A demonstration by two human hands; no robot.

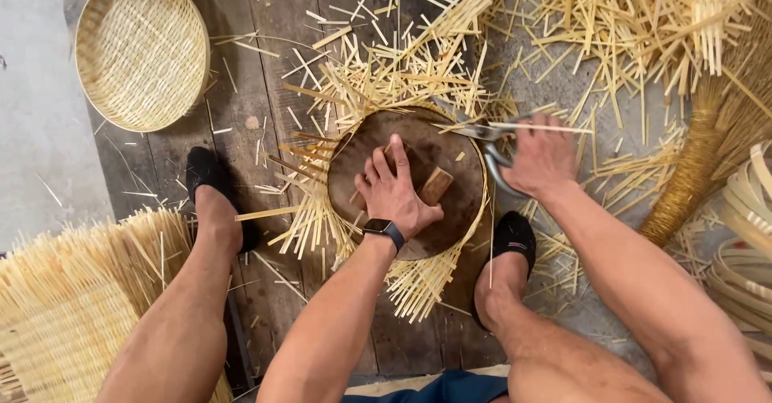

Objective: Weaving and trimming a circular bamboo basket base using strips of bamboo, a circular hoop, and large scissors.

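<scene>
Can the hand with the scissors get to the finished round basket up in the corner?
Probably not from here. The right hand holds the scissors at the disc's far side, and the round basket lies beyond the left hand and the left foot.

Pale straw-yellow bamboo strips everywhere, dark brown round wooden disc at centre. Finished woven tray upper left is light tan with a tight criss-cross weave. Black shoes, black smartwatch, grey steel shears, weathered grey-brown floorboards.
</scene>
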